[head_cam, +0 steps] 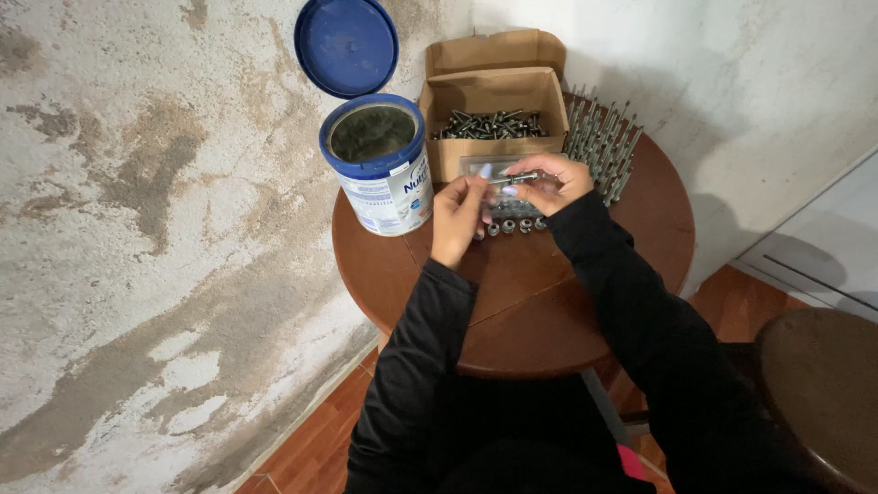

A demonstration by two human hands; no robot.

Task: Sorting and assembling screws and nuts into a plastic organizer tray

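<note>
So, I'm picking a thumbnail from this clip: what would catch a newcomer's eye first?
Both hands, left hand and right hand, meet over the round wooden table, holding a bolt between them. Behind them sits an open cardboard box of bolts, with upright bolts ranked to its right. At left stands an open blue tin, its blue lid against the stained wall.

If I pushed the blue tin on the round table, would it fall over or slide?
The blue tin would probably slide, not tip: it looks wide and stands flat on the round table. Its lid is off, so anything inside might spill if shoved hard. The metal wall likely feels stiff and a bit slippery.
</note>
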